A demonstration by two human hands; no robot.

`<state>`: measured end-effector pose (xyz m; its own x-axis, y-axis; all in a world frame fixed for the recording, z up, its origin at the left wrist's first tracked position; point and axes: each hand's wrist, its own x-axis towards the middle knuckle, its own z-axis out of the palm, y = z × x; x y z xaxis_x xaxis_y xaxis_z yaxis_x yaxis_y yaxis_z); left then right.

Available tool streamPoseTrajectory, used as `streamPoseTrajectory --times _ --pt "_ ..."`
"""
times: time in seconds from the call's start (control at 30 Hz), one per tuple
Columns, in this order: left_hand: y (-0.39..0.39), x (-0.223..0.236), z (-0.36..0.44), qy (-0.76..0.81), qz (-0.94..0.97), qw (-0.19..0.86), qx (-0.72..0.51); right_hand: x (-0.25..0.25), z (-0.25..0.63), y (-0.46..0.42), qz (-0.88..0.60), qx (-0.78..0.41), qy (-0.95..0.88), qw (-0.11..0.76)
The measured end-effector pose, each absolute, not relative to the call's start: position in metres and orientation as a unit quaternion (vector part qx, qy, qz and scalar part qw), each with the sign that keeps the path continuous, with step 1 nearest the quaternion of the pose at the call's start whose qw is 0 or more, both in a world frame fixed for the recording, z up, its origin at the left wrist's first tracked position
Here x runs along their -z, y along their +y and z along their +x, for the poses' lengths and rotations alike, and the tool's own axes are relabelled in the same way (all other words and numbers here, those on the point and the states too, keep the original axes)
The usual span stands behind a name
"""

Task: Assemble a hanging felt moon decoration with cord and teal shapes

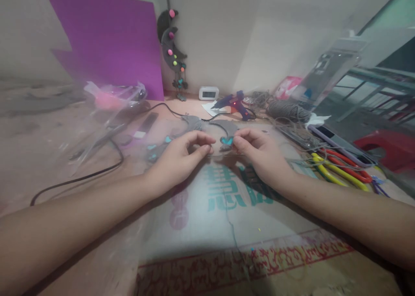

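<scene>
My right hand (261, 153) pinches the right edge of a small grey piece with a teal heart (227, 141) between thumb and index finger. Just left of it is my left hand (186, 155), its fingers curled and thumb close to the index fingertip; whatever may be between them is too small to make out. Beyond my left hand lie grey pieces with teal bits (167, 139), partly hidden by it. A grey crescent shape (193, 123) rests behind the hands. Under everything is a board with teal printed characters (223, 188).
Farther back are a purple glue gun (231, 103) with a red light, a small digital clock (209, 93), and a hanging crescent ornament (171, 45). On the right lie grey yarn (288, 111), a phone (340, 145) and tools with yellow handles (337, 175). A black cord (81, 175) curves at left.
</scene>
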<state>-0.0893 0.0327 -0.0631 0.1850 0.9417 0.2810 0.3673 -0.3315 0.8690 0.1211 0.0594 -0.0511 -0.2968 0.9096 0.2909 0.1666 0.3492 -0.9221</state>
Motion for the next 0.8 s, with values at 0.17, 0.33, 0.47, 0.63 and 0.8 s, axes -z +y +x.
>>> streamPoseTrajectory --times 0.17,0.33,0.47,0.63,0.8 --pt "0.029 0.064 -0.090 0.453 0.701 0.348 -0.428 0.049 0.120 0.050 -0.384 -0.424 -0.703 0.423" --pt "0.025 0.060 -0.090 0.432 0.731 0.323 -0.417 0.049 0.121 0.044 -0.363 -0.393 -0.736 0.415" --pt "0.025 0.059 -0.088 0.432 0.785 0.217 -0.388 0.051 0.123 0.047 -0.353 -0.385 -0.748 0.411" --pt "0.025 0.059 -0.086 0.422 0.799 0.181 -0.389 0.054 0.121 0.050 -0.350 -0.390 -0.756 0.392" --pt "0.025 0.055 -0.087 0.427 0.802 0.197 -0.369 0.052 0.119 0.048 -0.358 -0.431 -0.736 0.379"
